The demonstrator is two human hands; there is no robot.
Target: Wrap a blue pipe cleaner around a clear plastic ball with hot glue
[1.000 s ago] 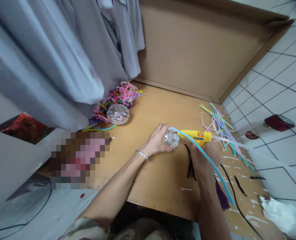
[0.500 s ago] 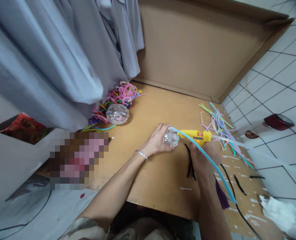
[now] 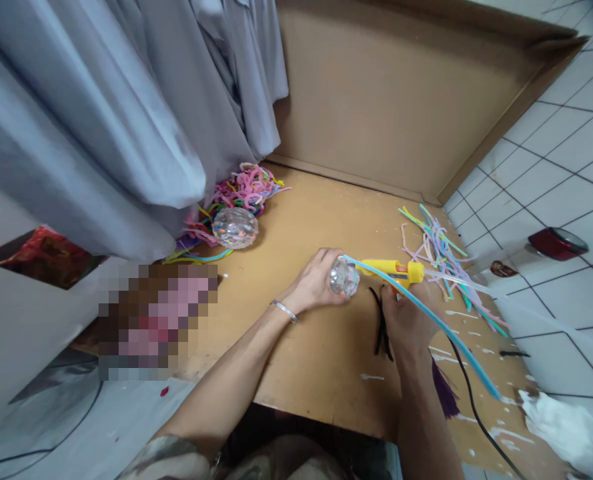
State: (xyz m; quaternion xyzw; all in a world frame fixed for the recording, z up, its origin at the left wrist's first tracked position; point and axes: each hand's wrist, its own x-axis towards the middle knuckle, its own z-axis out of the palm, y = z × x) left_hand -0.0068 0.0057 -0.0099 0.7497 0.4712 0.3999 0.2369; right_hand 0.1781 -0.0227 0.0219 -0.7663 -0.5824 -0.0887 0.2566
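My left hand (image 3: 320, 279) is closed around a clear faceted ball (image 3: 344, 277), its fingers wrapped over the side. A long light blue pipe cleaner (image 3: 441, 325) runs from the top of this ball out to the right, over my right wrist. My right hand (image 3: 410, 313) grips a yellow hot glue gun (image 3: 393, 270) by its handle, the nozzle pointing left at the ball. A clear glue stick (image 3: 456, 280) sticks out of the gun's back end. Whether the nozzle touches the ball I cannot tell.
A second clear faceted ball (image 3: 235, 228) sits by a heap of coloured pipe cleaners (image 3: 251, 187) at the back left. More pipe cleaners (image 3: 439, 247) lie at the right, with black pieces (image 3: 380, 327), a purple tassel (image 3: 443, 390), a white tissue (image 3: 561, 423) and the gun's black cord (image 3: 471, 393).
The free end of the light blue pipe cleaner has swung to the right. The glue gun's cord has shifted a little to the right; both hands stay almost where they were.
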